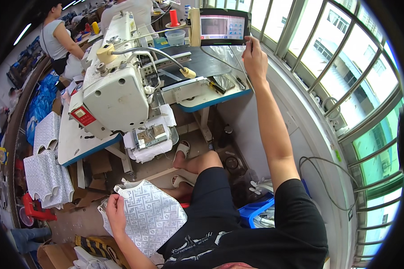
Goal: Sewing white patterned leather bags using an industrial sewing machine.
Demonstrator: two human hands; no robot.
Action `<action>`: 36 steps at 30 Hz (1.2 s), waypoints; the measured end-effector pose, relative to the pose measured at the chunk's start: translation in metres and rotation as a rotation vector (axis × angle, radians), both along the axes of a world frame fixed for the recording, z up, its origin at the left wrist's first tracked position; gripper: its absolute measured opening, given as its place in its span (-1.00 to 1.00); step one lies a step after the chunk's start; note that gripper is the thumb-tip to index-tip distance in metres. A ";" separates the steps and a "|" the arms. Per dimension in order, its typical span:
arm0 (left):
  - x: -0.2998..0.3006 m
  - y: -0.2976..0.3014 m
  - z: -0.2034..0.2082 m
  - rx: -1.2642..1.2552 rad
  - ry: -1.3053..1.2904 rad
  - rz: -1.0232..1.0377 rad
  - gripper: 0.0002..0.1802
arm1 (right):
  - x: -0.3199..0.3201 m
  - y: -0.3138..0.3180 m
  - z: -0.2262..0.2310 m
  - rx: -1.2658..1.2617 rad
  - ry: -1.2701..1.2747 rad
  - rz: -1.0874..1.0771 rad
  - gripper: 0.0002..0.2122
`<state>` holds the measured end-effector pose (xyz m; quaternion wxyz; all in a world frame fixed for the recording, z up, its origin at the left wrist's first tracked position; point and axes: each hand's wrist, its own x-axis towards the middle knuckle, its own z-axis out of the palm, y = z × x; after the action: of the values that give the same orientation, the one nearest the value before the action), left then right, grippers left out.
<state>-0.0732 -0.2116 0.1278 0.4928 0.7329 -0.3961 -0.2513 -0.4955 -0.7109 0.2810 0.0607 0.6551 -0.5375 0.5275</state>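
My left hand (pixel 116 214) is closed on the edge of a grey-and-white patterned fabric piece (pixel 151 213) that lies over my lap, its upper edge trimmed with a white band. My right arm stretches up and forward. At its end, my right hand (pixel 255 60) has its fingers curled against the right rim of a control screen (pixel 223 28) in a dark frame. A large white sewing machine (pixel 119 92) stands in front of me, left of that screen. Below its head sits a metal clamp frame (pixel 151 136) with white material around it.
More patterned pieces (pixel 49 177) hang off the left side of the machine table (pixel 78 145). A blue basket (pixel 258 210) is by my right leg. Barred windows (pixel 341 58) line the right. Small tools (pixel 216 84) lie on the table. Another person (pixel 58 40) sits at the far left.
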 end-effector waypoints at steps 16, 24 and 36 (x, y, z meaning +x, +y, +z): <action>-0.005 0.025 0.012 -0.059 0.120 -0.065 -0.77 | -0.013 0.069 -0.003 0.169 -0.132 0.150 -0.66; -0.007 0.031 0.004 -0.285 0.098 0.059 -0.65 | 0.008 0.150 -0.050 0.339 -0.280 0.460 -0.70; -0.048 0.056 0.050 -0.352 -0.408 -0.126 -0.59 | 0.170 0.377 -0.136 0.990 -0.114 1.380 -0.10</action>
<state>-0.1212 -0.1560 0.1779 0.5060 0.6455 -0.5695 -0.0557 -0.3258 -0.3338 0.1451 -0.5953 0.7594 -0.1887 0.1827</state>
